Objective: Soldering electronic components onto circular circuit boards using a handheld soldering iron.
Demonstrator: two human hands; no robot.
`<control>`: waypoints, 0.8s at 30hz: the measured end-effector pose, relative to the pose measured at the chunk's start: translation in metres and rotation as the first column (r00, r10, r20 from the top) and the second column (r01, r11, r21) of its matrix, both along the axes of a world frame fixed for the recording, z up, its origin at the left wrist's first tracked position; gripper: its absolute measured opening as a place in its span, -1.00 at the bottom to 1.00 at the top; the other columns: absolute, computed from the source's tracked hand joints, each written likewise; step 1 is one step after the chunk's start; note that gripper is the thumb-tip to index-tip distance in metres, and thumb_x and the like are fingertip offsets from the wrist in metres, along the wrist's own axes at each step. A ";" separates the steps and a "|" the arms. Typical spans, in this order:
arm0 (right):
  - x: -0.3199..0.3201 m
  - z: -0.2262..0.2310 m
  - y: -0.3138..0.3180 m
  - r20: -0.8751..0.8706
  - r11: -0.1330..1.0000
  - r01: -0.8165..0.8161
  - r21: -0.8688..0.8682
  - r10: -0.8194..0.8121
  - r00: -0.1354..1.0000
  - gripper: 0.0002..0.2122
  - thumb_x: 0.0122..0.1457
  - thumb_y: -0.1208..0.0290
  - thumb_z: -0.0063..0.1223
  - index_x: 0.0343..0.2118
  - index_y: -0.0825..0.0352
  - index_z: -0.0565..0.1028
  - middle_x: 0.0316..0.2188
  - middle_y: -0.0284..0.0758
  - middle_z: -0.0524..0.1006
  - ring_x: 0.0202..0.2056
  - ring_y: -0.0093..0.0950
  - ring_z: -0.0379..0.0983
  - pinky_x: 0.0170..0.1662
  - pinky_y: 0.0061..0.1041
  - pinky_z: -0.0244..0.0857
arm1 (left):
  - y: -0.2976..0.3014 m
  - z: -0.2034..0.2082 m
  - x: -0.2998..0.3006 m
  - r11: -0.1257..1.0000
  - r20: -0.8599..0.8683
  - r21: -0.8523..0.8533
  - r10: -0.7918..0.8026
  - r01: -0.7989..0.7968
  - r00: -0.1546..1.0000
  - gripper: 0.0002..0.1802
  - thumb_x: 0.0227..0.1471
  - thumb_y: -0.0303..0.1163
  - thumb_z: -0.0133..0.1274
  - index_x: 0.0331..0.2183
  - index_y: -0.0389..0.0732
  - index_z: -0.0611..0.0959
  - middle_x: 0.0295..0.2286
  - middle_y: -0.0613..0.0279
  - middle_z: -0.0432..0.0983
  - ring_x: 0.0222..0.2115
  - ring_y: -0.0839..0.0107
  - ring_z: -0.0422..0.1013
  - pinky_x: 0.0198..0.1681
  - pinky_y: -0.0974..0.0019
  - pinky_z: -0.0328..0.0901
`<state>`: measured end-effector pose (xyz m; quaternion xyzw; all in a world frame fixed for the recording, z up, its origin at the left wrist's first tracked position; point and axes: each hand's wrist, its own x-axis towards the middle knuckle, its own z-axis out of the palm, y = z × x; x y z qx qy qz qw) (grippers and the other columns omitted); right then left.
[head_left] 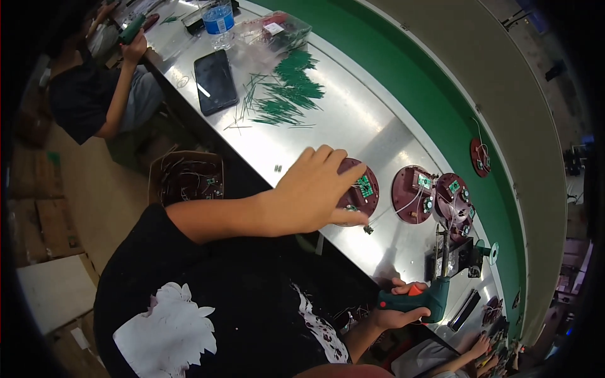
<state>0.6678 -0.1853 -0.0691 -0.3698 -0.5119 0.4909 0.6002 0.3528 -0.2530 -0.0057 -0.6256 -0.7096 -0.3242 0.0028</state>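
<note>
My left hand (310, 192) reaches over the near maroon round disc (372, 189), fingers apart and nothing visible in them; it covers the disc's left part. Whether it touches the disc I cannot tell. A green circuit board (365, 186) sits on that disc, and a white wire leads from its lower edge to the right. Lower right, my right hand (403, 305) is closed round a dark green pistol-shaped power tool (435, 301) with an orange trigger. The tool's nose points away from me, beside a black stand (465, 255); its exact tip is hard to make out.
More wired maroon discs (413, 195) lie rightward, one (480, 157) on the green strip (435, 94). Green wires (287, 91), a black phone (215, 82) and a water bottle (218, 17) occupy the bench's far end. A carton (186, 173) stands below. Co-workers sit at both ends.
</note>
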 end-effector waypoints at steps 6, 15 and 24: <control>0.001 0.008 -0.003 0.010 1.000 -0.019 -0.006 0.019 1.000 -0.31 0.42 -0.30 -0.49 -0.08 0.38 0.40 -0.57 -0.34 0.41 -0.52 -0.52 0.36 -0.18 -0.38 0.48 | 0.002 -0.012 -0.077 0.980 0.127 0.051 0.183 -0.191 0.975 -0.70 0.02 -0.24 0.29 -0.28 -0.23 0.63 -0.34 0.06 0.53 -0.27 0.03 0.45 -0.12 0.04 0.29; -0.001 0.006 0.000 0.007 1.000 -0.020 0.001 0.020 1.000 -0.32 0.41 -0.30 -0.46 -0.08 0.38 0.40 -0.56 -0.35 0.39 -0.51 -0.51 0.37 -0.20 -0.39 0.48 | 0.008 -0.018 -0.105 0.992 0.113 -0.061 0.118 -0.111 0.987 -0.91 0.03 -0.45 0.20 -0.42 -0.25 0.62 -0.45 0.11 0.54 -0.31 0.09 0.48 -0.17 0.07 0.34; -0.003 0.003 -0.001 -0.017 1.000 -0.004 0.024 0.004 1.000 -0.30 0.41 -0.29 -0.44 -0.05 0.42 0.39 -0.50 -0.32 0.38 -0.49 -0.49 0.37 -0.23 -0.36 0.48 | 0.017 -0.014 -0.114 0.984 -0.094 -0.173 0.021 -0.037 0.995 -0.91 0.11 -0.48 0.09 -0.42 -0.29 0.57 -0.45 0.06 0.51 -0.33 0.03 0.45 -0.18 0.07 0.31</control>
